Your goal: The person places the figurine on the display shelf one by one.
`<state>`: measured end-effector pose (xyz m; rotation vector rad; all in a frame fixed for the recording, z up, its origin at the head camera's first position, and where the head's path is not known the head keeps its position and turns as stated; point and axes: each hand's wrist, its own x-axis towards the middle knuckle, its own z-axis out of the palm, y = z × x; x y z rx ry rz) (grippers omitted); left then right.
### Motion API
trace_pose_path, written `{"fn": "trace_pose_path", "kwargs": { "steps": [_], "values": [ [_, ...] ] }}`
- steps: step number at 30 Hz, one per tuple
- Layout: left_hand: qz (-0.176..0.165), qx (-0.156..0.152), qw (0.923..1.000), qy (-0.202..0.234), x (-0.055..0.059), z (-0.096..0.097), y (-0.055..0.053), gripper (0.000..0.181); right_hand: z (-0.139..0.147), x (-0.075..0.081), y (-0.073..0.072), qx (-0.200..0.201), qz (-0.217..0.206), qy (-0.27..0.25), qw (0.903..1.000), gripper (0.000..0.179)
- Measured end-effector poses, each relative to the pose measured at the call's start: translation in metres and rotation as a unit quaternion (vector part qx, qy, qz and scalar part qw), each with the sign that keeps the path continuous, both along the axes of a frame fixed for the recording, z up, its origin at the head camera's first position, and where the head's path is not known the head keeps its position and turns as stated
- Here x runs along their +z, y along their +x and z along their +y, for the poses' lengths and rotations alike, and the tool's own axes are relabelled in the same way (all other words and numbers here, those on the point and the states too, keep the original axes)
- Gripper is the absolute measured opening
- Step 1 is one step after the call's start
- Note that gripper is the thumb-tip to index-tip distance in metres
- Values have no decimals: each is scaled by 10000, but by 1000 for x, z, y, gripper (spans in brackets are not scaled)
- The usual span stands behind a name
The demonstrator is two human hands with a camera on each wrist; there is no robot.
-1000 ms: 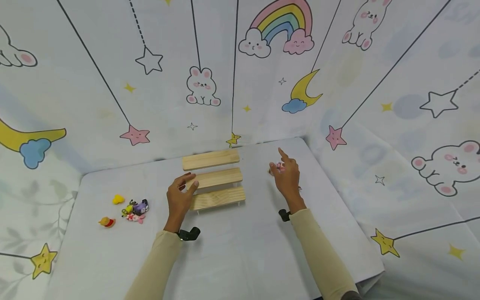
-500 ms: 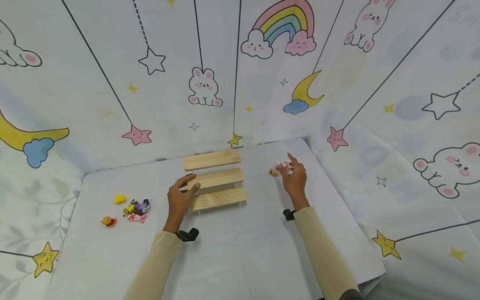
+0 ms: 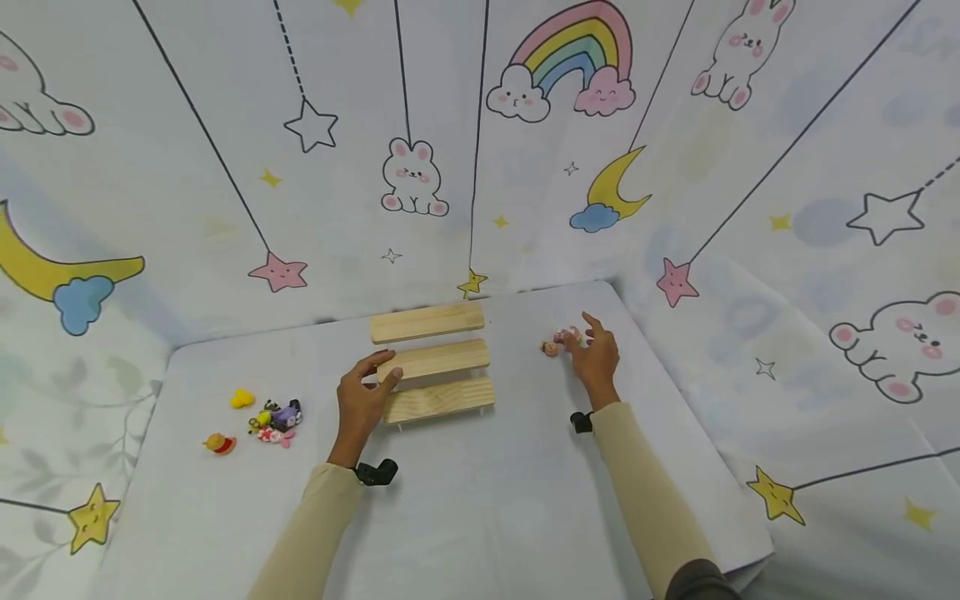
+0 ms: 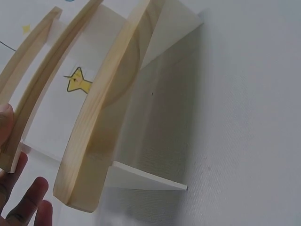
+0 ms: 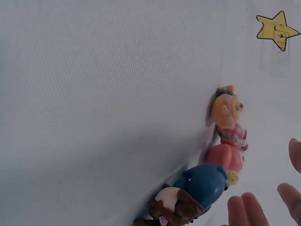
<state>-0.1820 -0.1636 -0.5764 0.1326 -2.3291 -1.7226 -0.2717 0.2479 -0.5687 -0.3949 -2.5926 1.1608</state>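
Rack (image 3: 438, 400) stands on the worktop (image 3: 465, 508). My left hand (image 3: 362, 404) pinches the left end of its middle board (image 3: 442, 359) between thumb and fingers; an uneven pull there could twist or shift the rack. My right hand (image 3: 597, 360), fingers parted and holding nothing, is just beside the toys (image 5: 204, 183) to the right of the rack. Because these lie crowded together, a careless pinch could scatter neighbours; their rounded bodies could also slip.

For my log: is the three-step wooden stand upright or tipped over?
Upright: its planks face up, and white supports stand beneath the nearest one.
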Motion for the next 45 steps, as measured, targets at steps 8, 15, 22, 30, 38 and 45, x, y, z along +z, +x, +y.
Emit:
{"fn": "trace_pose_path", "kwargs": {
  "steps": [8, 15, 22, 30, 38, 45],
  "values": [
    [-45, 35, 10000, -41, -2, -1, -1, 38, 2, -4, -9, -120, -496, -106, 9986, 60],
    [-16, -14, 10000, -16, 0, -2, 0, 39, 2, -9, -12, -130, -716, 104, 9973, 58],
    [26, 3, 10000, -62, 1, -2, -1, 40, 3, -19, -15, -187, -774, 277, 9964, 54],
    [24, -12, 9999, -110, 2, -1, 0, 40, 0, -22, -19, -316, -866, 369, 9951, 49],
    [40, -7, 9999, -121, 2, -1, 0, 39, 0, -26, -22, -450, -966, 435, 9934, 45],
    [-56, 3, 9999, -84, 2, -3, 0, 39, -3, -26, -20, -302, -458, 133, 9984, 45]
  ]
}}
